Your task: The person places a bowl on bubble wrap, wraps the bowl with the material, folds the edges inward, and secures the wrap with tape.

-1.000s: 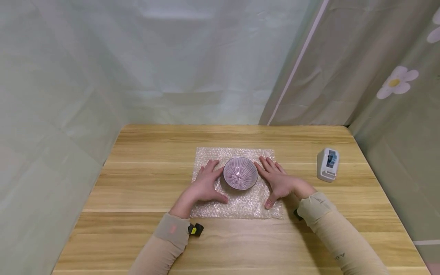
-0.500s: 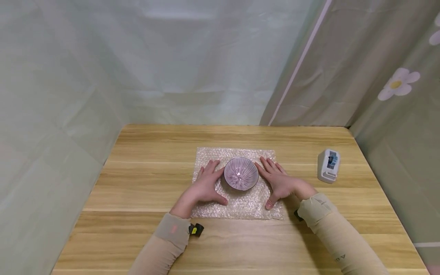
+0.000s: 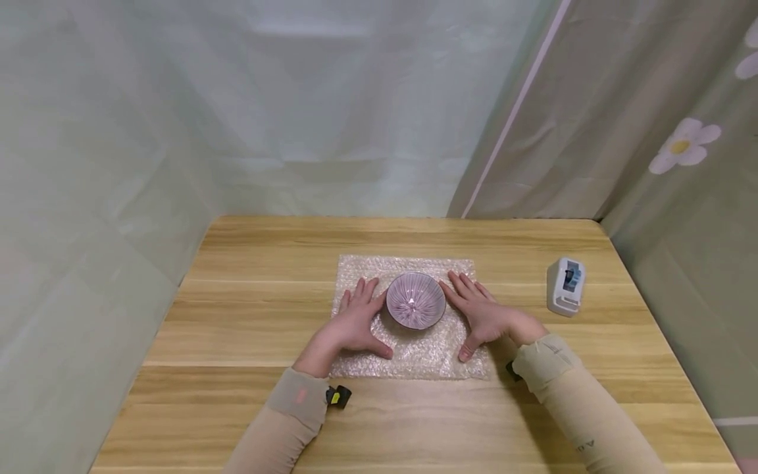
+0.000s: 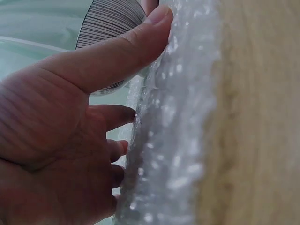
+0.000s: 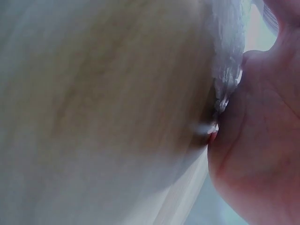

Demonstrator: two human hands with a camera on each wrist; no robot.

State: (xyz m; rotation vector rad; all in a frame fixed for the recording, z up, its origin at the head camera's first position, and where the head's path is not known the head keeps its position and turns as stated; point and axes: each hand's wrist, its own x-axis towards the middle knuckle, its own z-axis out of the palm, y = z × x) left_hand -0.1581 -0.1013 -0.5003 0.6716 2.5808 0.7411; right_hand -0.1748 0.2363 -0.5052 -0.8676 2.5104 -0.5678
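Note:
A small bowl (image 3: 416,301) with thin dark stripes stands upright on a sheet of bubble wrap (image 3: 423,359) in the head view. To its left, my left hand (image 3: 357,324) rests on the wrap with fingers spread and thumb stretched toward me. My right hand (image 3: 482,317) lies spread on the wrap's right side, fingertips pointing away. Each index finger comes close to the bowl's side; whether they touch it I cannot tell. In the left wrist view the fingertips meet the bubble wrap (image 4: 173,126), and the striped bowl (image 4: 110,23) shows behind the thumb.
A white tape dispenser (image 3: 565,286) with a blue roll stands at the right of the wooden table (image 3: 249,316). Pale curtains (image 3: 343,118) hang behind the table and along both sides. A black wrist camera (image 3: 338,396) sits at the left cuff.

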